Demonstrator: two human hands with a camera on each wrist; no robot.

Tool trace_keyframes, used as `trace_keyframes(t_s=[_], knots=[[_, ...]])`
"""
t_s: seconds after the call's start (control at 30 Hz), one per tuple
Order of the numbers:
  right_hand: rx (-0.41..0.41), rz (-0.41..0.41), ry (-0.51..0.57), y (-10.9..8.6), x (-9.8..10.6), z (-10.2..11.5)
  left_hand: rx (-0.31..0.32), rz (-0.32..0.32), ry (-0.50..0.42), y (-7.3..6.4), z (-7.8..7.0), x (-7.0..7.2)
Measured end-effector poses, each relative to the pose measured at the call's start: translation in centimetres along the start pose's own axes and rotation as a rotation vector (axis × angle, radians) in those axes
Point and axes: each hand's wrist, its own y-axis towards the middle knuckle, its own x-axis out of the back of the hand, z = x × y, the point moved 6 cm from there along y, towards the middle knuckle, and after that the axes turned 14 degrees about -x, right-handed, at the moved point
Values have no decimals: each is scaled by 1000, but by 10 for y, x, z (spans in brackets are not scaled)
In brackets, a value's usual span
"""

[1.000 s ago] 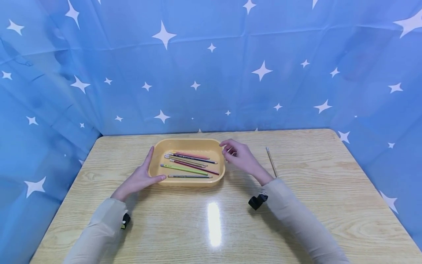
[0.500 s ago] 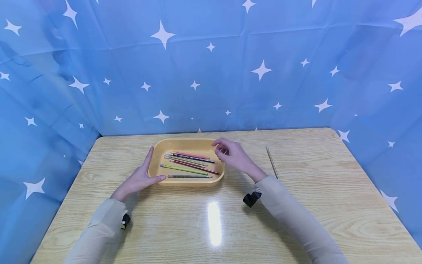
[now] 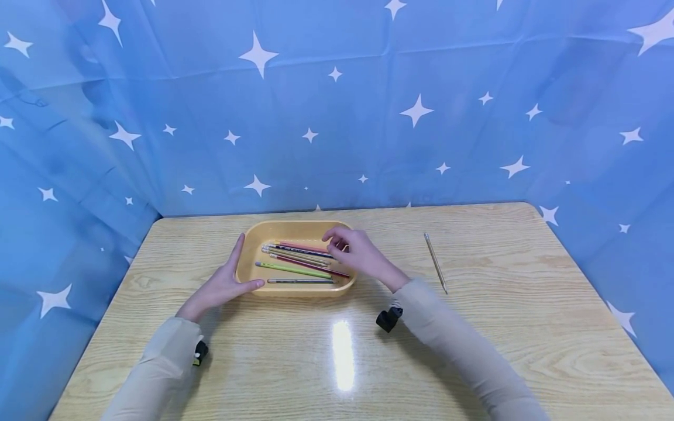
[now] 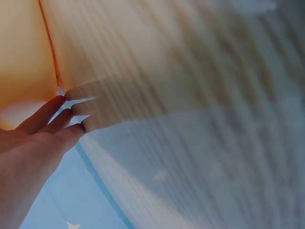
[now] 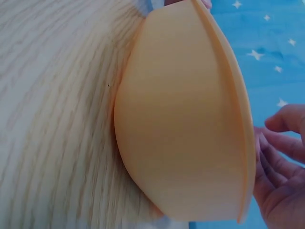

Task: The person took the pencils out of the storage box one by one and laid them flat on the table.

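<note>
A yellow-orange plastic tray sits on the table with several pencils lying in it. Among these are a lime-green pencil, a dark red pencil and a dark green pencil. My left hand rests against the tray's left end, its thumb at the near rim and its fingers straight along the outer wall. Over the tray's right end hovers my right hand, fingers loosely bent. In the right wrist view the tray's wall hides part of that hand, and nothing shows between its fingers.
A single gold-coloured pencil lies on the wooden table to the right of the tray. A blue curtain with white stars hangs behind and beside the table.
My right hand has moved left, from the tray's right rim to above its inside. The left hand and the tray have stayed in place.
</note>
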Motion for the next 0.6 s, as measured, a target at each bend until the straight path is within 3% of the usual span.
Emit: trace_keyframes(t_s=[0.2,0.43,0.6], knots=[[-24,35,-28,4,-10,3,-3,-3,-2,0,1,0],[49,41,-74,9,-21,8,5,-1,-2,0,0,0],[50,50,-111,12,-29,9,6,-2,9,-1,0,1]])
